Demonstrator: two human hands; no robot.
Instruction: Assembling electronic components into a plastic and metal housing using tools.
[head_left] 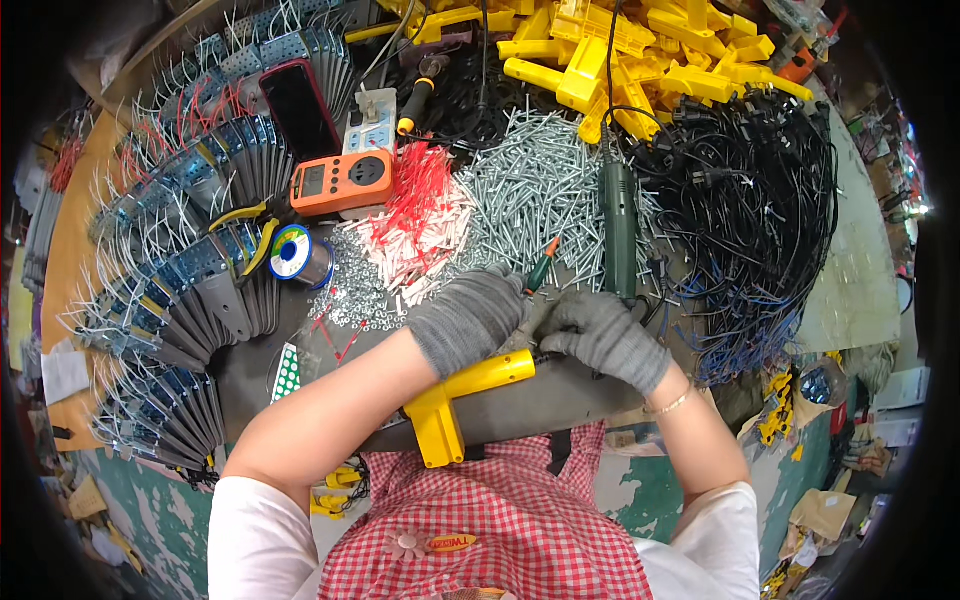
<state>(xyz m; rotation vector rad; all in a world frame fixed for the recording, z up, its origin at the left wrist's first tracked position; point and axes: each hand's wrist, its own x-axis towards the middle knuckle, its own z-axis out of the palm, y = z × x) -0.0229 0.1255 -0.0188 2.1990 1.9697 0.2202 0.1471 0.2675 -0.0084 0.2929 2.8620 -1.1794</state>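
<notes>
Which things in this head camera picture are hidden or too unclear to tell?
- Head view: the front end of the yellow plastic part is covered by the left hand.
- What the right hand pinches is hidden by its gloved fingers.
- The small screwdriver tip disappears behind the left hand.
- The orange meter display is too small to read.

Two gloved hands, left hand (pixel 468 318) and right hand (pixel 603 336), are sharing one yellow plastic part (pixel 462 396). One phone (pixel 299 107), one orange meter (pixel 341 181), one solder spool (pixel 291 253), one green electric screwdriver (pixel 619 226) and one small screwdriver (pixel 541 267) are lying about. Screws (pixel 535 190), black cords (pixel 758 205) and yellow parts (pixel 640 55) are piling up beyond counting.
</notes>
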